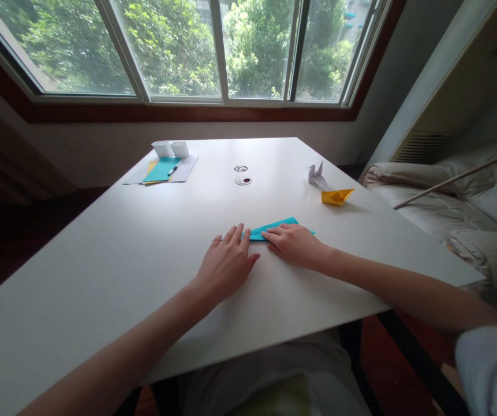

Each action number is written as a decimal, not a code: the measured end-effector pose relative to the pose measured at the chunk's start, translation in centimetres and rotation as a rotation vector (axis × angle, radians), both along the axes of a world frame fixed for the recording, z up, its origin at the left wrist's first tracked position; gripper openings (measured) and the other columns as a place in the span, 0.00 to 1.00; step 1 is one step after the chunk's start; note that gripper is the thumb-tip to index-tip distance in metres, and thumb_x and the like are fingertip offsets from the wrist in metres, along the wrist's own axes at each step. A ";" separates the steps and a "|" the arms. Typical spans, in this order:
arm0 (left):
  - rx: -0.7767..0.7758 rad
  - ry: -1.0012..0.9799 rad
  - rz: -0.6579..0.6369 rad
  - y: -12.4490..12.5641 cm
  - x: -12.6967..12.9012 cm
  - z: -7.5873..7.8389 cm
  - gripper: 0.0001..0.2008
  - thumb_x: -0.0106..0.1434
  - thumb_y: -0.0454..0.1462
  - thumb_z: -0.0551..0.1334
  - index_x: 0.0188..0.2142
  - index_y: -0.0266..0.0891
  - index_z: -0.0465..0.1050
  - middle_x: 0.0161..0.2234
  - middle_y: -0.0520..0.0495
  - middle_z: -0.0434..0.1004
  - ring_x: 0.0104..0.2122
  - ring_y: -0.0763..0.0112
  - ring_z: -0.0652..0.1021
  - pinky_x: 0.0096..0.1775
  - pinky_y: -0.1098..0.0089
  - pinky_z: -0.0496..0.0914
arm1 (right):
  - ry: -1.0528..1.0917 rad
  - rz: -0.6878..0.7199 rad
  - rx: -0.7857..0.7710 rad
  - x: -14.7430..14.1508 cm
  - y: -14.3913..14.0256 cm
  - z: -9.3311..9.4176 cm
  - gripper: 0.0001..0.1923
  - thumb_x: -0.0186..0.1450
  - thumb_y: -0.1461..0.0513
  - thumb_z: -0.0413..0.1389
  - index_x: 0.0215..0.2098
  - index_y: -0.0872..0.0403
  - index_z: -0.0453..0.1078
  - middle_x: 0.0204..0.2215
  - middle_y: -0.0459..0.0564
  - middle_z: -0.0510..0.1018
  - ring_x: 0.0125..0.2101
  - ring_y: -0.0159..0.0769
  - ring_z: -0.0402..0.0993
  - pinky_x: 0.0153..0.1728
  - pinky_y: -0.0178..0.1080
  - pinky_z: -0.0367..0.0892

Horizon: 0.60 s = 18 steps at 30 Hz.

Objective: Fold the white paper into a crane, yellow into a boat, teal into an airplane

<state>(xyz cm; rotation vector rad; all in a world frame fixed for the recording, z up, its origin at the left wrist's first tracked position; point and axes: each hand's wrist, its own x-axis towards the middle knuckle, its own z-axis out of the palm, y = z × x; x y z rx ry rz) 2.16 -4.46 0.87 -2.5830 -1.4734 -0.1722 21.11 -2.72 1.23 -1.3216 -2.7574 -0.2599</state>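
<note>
Paper (pixel 259 233), blue, folded, flat on desk (pixel 144 260), under both hands' fingertips. Left hand (pixel 226 264) at its left end, right hand (pixel 295 242) over right part; fingers extended, neither gripping. Yellow paper boat (pixel 337 197) beyond right hand.

Your left forearm (pixel 161 323) and right forearm (pixel 361 271) reach in over the near edge of the tabletop (pixel 101 260). Your left hand (pixel 226 263) rests palm down, fingers (pixel 231 236) slightly fanned toward the far edge, thumb (pixel 253 259) splayed; your right hand (pixel 295 244) lies palm down, aimed toward the left edge
</note>
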 end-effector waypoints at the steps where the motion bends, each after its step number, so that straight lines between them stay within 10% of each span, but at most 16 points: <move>1: -0.056 0.025 0.016 -0.1 0.1 -0.4 0.27 0.66 0.45 0.46 0.58 0.30 0.55 0.60 0.34 0.54 0.58 0.55 0.59 0.53 0.54 0.59 | 0.013 0.001 -0.010 0.1 -0.2 -0.2 0.18 0.68 0.58 0.43 0.51 0.57 0.64 0.47 0.57 0.73 0.45 0.43 0.69 0.43 0.42 0.61; 18: -0.284 0.089 0.090 -0.2 -0.3 -1.1 0.35 0.64 0.53 0.42 0.63 0.32 0.46 0.63 0.37 0.42 0.60 0.38 0.48 0.54 0.48 0.54 | 0.091 0.003 -0.468 -0.7 1.4 -1.1 0.36 0.65 0.45 0.33 0.65 0.57 0.36 0.64 0.51 0.38 0.63 0.44 0.33 0.60 0.53 0.36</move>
